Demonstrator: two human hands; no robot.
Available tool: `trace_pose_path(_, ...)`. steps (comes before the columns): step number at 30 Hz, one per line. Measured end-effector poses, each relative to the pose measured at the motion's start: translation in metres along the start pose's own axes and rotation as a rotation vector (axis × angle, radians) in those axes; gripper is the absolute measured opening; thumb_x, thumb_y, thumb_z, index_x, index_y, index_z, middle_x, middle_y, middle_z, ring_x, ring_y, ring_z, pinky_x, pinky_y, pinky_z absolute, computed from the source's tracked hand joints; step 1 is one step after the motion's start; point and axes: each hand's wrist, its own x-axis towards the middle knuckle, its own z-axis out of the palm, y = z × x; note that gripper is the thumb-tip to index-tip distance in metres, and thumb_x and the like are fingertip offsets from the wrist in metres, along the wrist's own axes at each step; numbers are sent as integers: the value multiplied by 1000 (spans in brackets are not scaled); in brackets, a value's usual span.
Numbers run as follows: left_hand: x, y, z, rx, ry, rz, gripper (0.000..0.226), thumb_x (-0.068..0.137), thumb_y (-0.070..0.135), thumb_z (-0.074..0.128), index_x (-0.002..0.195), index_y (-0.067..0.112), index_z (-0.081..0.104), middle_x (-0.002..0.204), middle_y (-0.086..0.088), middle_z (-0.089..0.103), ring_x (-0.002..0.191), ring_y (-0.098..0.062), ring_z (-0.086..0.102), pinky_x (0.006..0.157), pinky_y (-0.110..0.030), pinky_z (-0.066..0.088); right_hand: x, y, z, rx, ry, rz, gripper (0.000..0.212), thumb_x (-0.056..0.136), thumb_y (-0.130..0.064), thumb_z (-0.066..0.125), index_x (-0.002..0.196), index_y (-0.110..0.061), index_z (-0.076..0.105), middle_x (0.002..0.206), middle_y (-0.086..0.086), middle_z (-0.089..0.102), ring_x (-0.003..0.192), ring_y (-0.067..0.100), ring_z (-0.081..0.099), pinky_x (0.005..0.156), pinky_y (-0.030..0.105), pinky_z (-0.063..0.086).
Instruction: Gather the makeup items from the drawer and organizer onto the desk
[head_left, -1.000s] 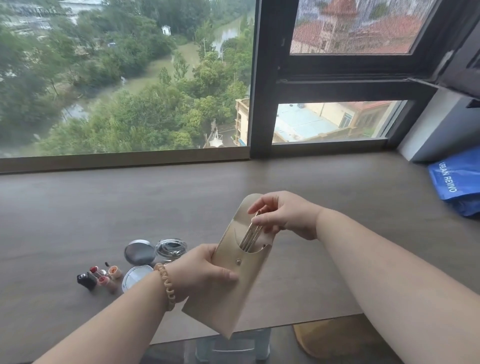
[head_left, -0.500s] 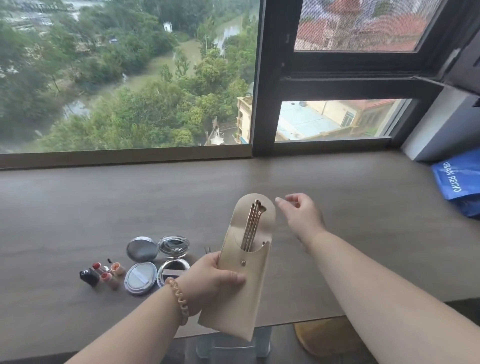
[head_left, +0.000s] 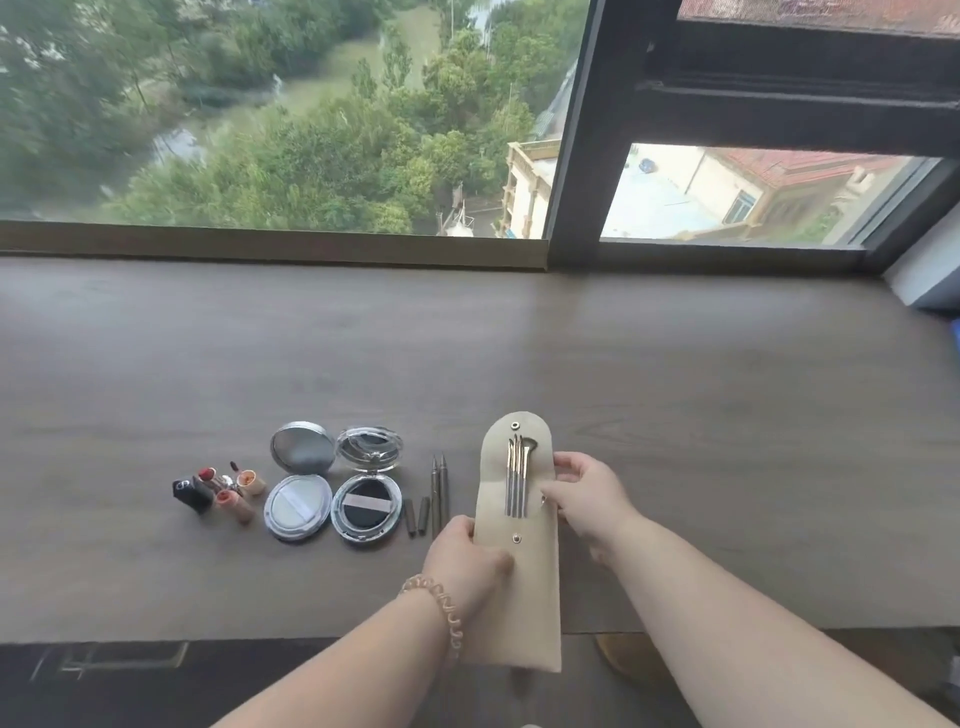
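Observation:
A beige snap pouch lies flap-open on the wooden desk, with several thin metal brushes sticking out of its pocket. My left hand grips the pouch's left edge near the lower snap. My right hand pinches its right edge beside the brushes. To the left lie two open round compacts, a cluster of small lipsticks, and two slim pencils with their caps off.
A large window with a dark frame runs along the desk's back edge. A white wall corner stands at the far right. The pouch's lower end overhangs the desk's front edge, above a dark floor.
The pouch went from held upright in the air to flat on the desk right of the pencils. My right hand returned to the pouch's edge. The view tilted downward.

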Motion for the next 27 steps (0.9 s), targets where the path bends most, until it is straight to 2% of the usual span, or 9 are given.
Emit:
trace_pose_path(2,7,-2,3,71,64,29,21,75,20,63,94,16,53,90,2,65,86,-17,63,75,-27,49,6,5,5,-10,-6,-17,40,81,4,54,116,-17,57,95,4,69,81,17,65,66,25,50)
trace_pose_path(6,16,-1,3,158,150,53,20,77,23,64,92,18,51,86,5,60,82,-16,57,70,-23,39,13,8,14,-59,-37,-81,40,82,-3,57,117,-23,57,93,0,72,80,16,67,73,30,53)
trace_pose_path(9,21,1,2,190,198,54,24,77,23,64,97,17,52,89,4,60,90,-18,60,70,-22,37,16,7,19,-77,-38,-133,44,81,0,56,116,-26,54,95,-7,69,75,5,64,62,14,51)
trace_pose_path(11,25,2,2,221,219,60,27,77,24,65,100,16,53,96,1,64,96,-20,61,71,-22,39,18,5,20,-122,-40,-159,51,80,2,55,120,-30,49,98,-11,65,79,2,62,59,9,48)
trace_pose_path(15,29,4,1,467,279,113,34,75,39,64,98,17,53,102,-2,66,100,-25,61,80,-32,48,22,3,21,-287,-58,-192,64,76,-6,59,135,-23,43,115,-6,61,94,11,63,85,30,52)
trace_pose_path(17,28,6,0,585,317,137,36,76,44,62,100,19,52,104,-2,66,101,-25,61,78,-33,46,21,1,22,-388,-56,-204,72,76,-10,62,141,-23,36,128,-2,51,96,10,58,91,29,47)
trace_pose_path(20,26,10,0,651,351,174,38,76,45,62,101,19,49,108,-2,62,104,-25,59,80,-34,45,13,3,25,-551,-73,-252,68,81,-13,63,142,-22,34,126,0,44,101,13,49,89,21,36)
trace_pose_path(23,26,9,0,674,342,175,44,74,48,65,103,19,49,110,-3,59,106,-25,58,83,-35,47,11,10,29,-638,-108,-309,59,82,-16,60,138,-24,41,130,1,47,122,16,44,100,27,36)
trace_pose_path(27,20,8,2,663,337,194,45,74,47,62,107,20,49,112,-3,61,107,-25,58,85,-35,47,8,7,27,-683,-148,-330,60,83,-15,58,140,-21,40,139,1,46,128,15,42,105,30,34)
